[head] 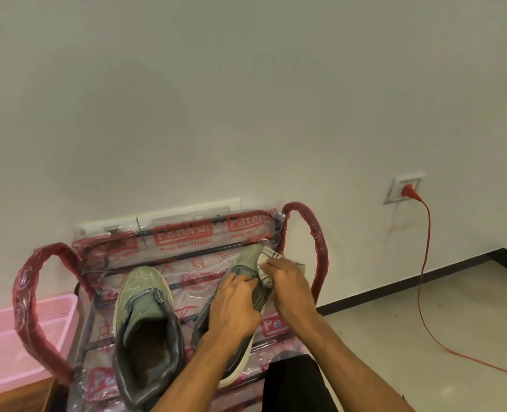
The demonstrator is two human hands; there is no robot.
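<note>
The left hand (pixel 235 304) gripped the right-side green sneaker (pixel 247 257) from above; at its 2 o'clock the right hand (pixel 288 282) pressed a bunched white cloth (pixel 267 258) against the sneaker's toe.

A green sneaker (pixel 247 258) with grey trim and a pale sole lies upright, toe pointing away, on a plastic-wrapped rack (pixel 183 233). A white cloth (pixel 266 260) with dark zigzag stitching is bunched against its toe.

pale wall (pixel 246 99), tiled floor (pixel 380 337), red cord (pixel 423 248), pink basket (pixel 23 337)
</note>
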